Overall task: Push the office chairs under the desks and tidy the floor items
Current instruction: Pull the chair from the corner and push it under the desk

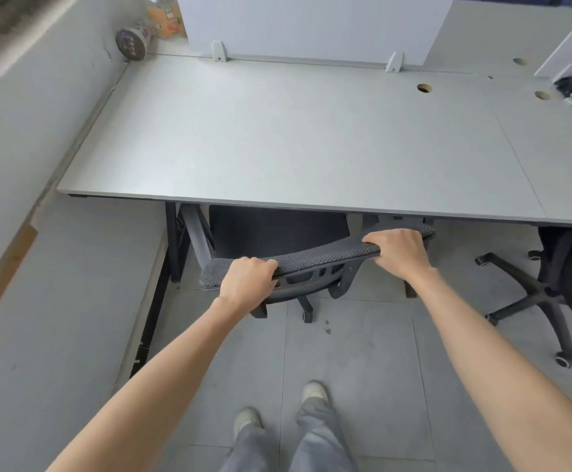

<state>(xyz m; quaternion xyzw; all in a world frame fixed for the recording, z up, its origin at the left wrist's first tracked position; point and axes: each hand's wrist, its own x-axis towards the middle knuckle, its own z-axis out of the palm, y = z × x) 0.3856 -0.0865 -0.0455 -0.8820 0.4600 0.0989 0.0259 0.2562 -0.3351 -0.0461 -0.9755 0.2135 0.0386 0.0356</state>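
Two pale shoes (pixel 279 408) and grey trouser legs (pixel 291 444) are seen at the near edge, planted on the grey tiled floor (pixel 356 362); from there two bare forearms are stretched forward; the left hand (pixel 247 279) is closed over the top edge of a black mesh chair back (pixel 315 258), its fingers (pixel 264 265) curled over the rim near the left end; the right hand (pixel 398 248) is clenched on the same rim further to the right, so the chair back is gripped by both; the office chair (pixel 277 233) is found with its seat tucked beneath the front edge of the counter (pixel 277 137), its back tilted and just outside that edge, two castor legs shown on the floor behind it; a second office chair (pixel 550 294) is set to the right, its star base out on the tiles and well apart from the first; on the counter, cable holes (pixel 424 87) are seen near the back; a white divider panel (pixel 311 25) is fixed along the far edge; beyond it, in the far left corner, a round container (pixel 132 42) and an orange packet (pixel 165 15) are placed against the wall.
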